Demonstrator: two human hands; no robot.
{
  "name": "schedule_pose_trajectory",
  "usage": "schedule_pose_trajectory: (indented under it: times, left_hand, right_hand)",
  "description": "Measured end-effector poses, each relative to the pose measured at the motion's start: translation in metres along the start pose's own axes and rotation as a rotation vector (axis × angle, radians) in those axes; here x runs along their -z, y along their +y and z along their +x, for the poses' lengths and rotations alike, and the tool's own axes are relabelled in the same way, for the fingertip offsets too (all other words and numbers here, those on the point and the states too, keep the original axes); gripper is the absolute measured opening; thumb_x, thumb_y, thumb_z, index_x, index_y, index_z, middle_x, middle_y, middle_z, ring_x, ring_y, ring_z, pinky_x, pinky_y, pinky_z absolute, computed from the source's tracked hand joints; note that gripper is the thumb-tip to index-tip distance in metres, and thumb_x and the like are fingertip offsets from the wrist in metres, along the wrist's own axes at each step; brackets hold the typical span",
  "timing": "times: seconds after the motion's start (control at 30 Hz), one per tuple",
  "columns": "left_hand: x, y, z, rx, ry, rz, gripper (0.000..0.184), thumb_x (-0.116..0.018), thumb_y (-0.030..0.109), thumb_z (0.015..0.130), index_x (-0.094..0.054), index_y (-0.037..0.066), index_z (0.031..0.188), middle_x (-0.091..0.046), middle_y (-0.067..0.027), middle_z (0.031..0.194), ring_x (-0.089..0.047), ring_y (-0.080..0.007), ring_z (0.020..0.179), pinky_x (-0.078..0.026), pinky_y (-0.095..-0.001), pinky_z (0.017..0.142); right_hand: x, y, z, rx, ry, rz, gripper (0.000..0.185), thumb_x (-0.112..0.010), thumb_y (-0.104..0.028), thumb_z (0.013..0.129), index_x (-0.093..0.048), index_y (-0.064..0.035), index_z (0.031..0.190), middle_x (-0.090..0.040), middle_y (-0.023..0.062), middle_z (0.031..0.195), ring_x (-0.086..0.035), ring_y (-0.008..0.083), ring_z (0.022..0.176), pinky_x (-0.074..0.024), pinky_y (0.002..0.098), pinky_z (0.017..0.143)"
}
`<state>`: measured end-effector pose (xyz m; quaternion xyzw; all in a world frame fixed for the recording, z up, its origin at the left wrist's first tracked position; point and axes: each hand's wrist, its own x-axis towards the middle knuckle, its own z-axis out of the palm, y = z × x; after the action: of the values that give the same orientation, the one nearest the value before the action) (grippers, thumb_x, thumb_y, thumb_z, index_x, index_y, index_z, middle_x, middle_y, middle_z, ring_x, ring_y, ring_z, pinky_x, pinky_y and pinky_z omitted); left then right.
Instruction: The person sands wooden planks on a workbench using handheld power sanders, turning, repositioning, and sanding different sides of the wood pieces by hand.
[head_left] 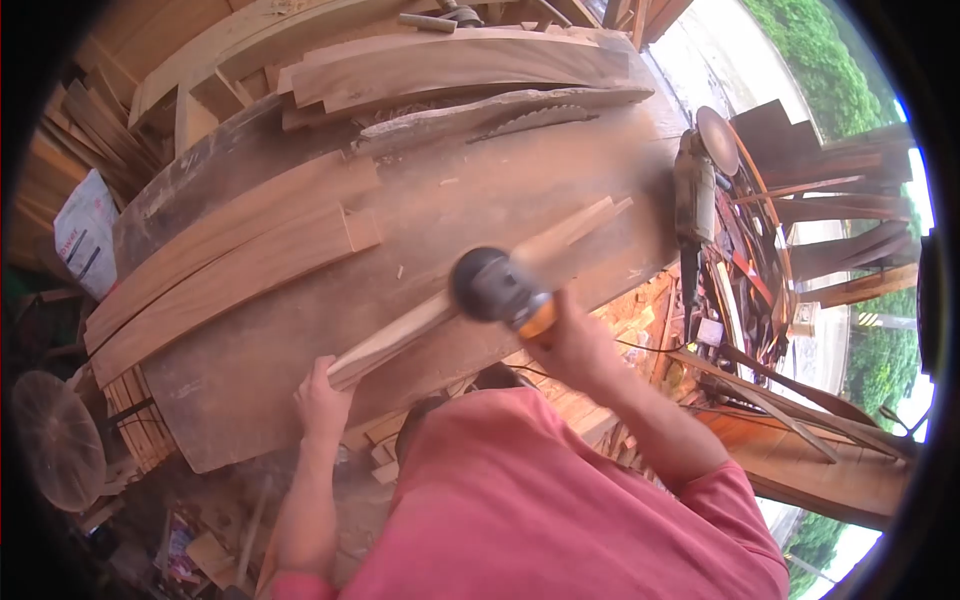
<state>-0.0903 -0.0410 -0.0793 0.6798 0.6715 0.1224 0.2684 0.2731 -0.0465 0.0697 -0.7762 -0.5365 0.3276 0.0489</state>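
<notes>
My left hand [322,400] is closed around the near left end of a long, narrow wooden strip [400,335], which runs diagonally over the workbench [225,405]. In my right hand [578,345] is an angle grinder [505,292] with an orange body and a round, dark head. The grinder's head is over the middle of the strip and covers part of it. Motion blurs the tool, so I cannot tell whether it touches the wood.
Flat boards [245,270] lie on the bench's left side, with stacked planks [470,70] at the back. A toothed saw blade [535,122] lies before them. Another grinder [695,195] with a pale disc rests at the right edge. A fan [58,440] stands at lower left.
</notes>
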Motion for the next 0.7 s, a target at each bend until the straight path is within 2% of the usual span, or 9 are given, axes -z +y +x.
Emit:
schedule_pose_trajectory:
  times: [0.03, 0.07, 0.13, 0.23, 0.33, 0.43, 0.6, 0.7]
  left_hand:
    - [-0.001, 0.001, 0.0, -0.004, 0.003, 0.012, 0.045, -0.088, 0.028, 0.076, -0.065, 0.011, 0.111, -0.074, -0.0173, 0.101, -0.069, -0.0432, 0.096, -0.055, -0.052, 0.079]
    - [0.0, 0.002, 0.0, -0.009, 0.007, 0.028, 0.045, -0.087, 0.028, 0.076, -0.065, 0.011, 0.111, -0.074, -0.0172, 0.101, -0.069, -0.0429, 0.095, -0.055, -0.0519, 0.079]
    - [0.002, 0.007, 0.002, -0.01, 0.024, 0.057, 0.044, -0.089, 0.025, 0.075, -0.065, 0.011, 0.11, -0.074, -0.017, 0.1, -0.07, -0.042, 0.095, -0.055, -0.0507, 0.079]
    - [0.003, 0.01, 0.002, 0.004, 0.043, 0.068, 0.044, -0.091, 0.019, 0.071, -0.066, 0.009, 0.107, -0.074, -0.017, 0.098, -0.07, -0.0408, 0.095, -0.056, -0.0482, 0.079]
    - [0.0, 0.006, 0.002, 0.0, 0.032, 0.029, 0.044, -0.091, 0.019, 0.071, -0.067, 0.009, 0.107, -0.074, -0.0168, 0.098, -0.07, -0.0409, 0.095, -0.056, -0.0479, 0.079]
    - [0.001, 0.008, 0.003, -0.007, 0.022, 0.017, 0.045, -0.091, 0.022, 0.072, -0.068, 0.01, 0.109, -0.074, -0.0169, 0.1, -0.07, -0.0415, 0.095, -0.056, -0.049, 0.081]
    - [0.0, 0.008, 0.002, -0.02, 0.044, -0.006, 0.045, -0.091, 0.021, 0.072, -0.068, 0.008, 0.108, -0.074, -0.0174, 0.102, -0.07, -0.0413, 0.096, -0.056, -0.0489, 0.081]
    - [0.0, 0.006, 0.002, -0.025, 0.041, 0.024, 0.044, -0.091, 0.021, 0.072, -0.068, 0.008, 0.108, -0.074, -0.0174, 0.101, -0.07, -0.0412, 0.096, -0.056, -0.0488, 0.082]
  right_hand:
    - [0.01, 0.019, 0.007, 0.007, 0.05, -0.016, 0.067, -0.079, -0.026, 0.085, -0.037, -0.0055, 0.134, -0.07, 0.0298, 0.098, -0.07, 0.0505, 0.086, -0.0563, 0.0569, 0.072]
    - [0.018, 0.033, 0.012, 0.054, 0.117, -0.012, 0.066, -0.078, -0.027, 0.086, -0.037, -0.0046, 0.132, -0.07, 0.0299, 0.097, -0.069, 0.0509, 0.086, -0.0559, 0.0571, 0.071]
    - [0.03, 0.048, 0.026, -0.021, 0.144, -0.043, 0.065, -0.078, -0.026, 0.086, -0.037, -0.0042, 0.131, -0.07, 0.0304, 0.096, -0.069, 0.0515, 0.084, -0.0552, 0.0574, 0.071]
    - [0.025, 0.044, 0.026, -0.023, 0.186, 0.033, 0.066, -0.078, -0.027, 0.085, -0.037, -0.004, 0.131, -0.069, 0.0311, 0.095, -0.068, 0.0517, 0.085, -0.0544, 0.0579, 0.072]
    - [-0.005, 0.015, 0.003, 0.093, 0.051, 0.049, 0.064, -0.077, -0.026, 0.085, -0.038, -0.005, 0.131, -0.069, 0.0302, 0.094, -0.068, 0.0506, 0.089, -0.0543, 0.058, 0.073]
    - [-0.007, 0.017, 0.003, 0.127, 0.03, 0.003, 0.063, -0.077, -0.026, 0.085, -0.039, -0.0053, 0.13, -0.069, 0.0293, 0.093, -0.069, 0.05, 0.088, -0.055, 0.0572, 0.073]
    - [0.056, 0.083, 0.037, -0.127, 0.187, 0.033, 0.062, -0.077, -0.033, 0.086, -0.039, -0.0044, 0.125, -0.07, 0.0303, 0.093, -0.069, 0.0513, 0.088, -0.0552, 0.0572, 0.076]
    - [0.094, 0.124, 0.059, -0.13, 0.327, 0.07, 0.059, -0.077, -0.034, 0.087, -0.04, -0.0064, 0.124, -0.07, 0.0315, 0.097, -0.068, 0.0521, 0.093, -0.0553, 0.056, 0.077]
